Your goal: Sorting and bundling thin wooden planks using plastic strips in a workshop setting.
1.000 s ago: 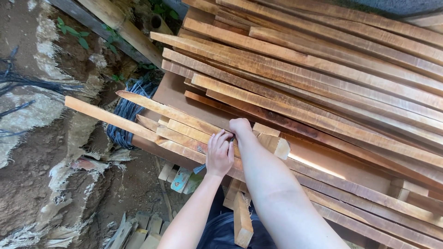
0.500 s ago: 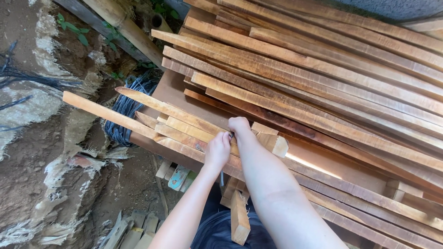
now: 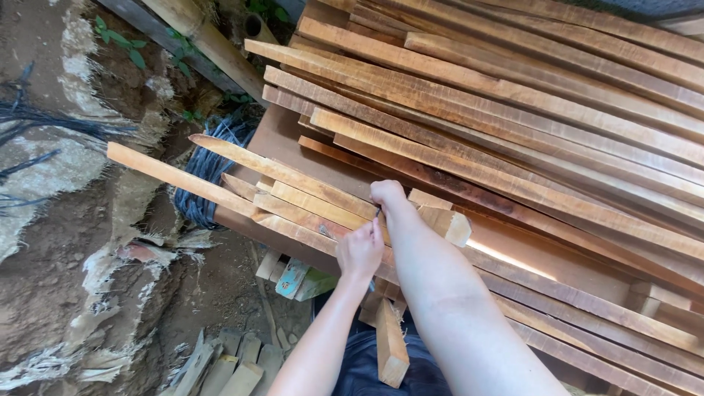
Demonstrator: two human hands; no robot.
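A big pile of long pale wooden slats [image 3: 513,95] lies slanted across a brown board [image 3: 282,139]. My right hand [image 3: 389,196] is closed in a fist on top of the nearest slats, with a thin dark tool [image 3: 378,211] sticking out under it. My left hand [image 3: 359,249] sits just below it with curled fingers, pressed on a wooden slat [image 3: 293,214] at the front of the pile. A short cut block end [image 3: 447,224] lies right of my right wrist.
Bare earth with torn pale sacking [image 3: 110,271] lies on the left. A coil of dark blue cord [image 3: 213,161] sits beside the board. Short offcuts [image 3: 389,348] and wood scraps [image 3: 235,367] lie on the ground below. A thick bamboo pole [image 3: 205,44] runs across the top left.
My left hand has curled its fingers and drawn slightly back from my right hand. My right fist stays at the same spot on the slats.
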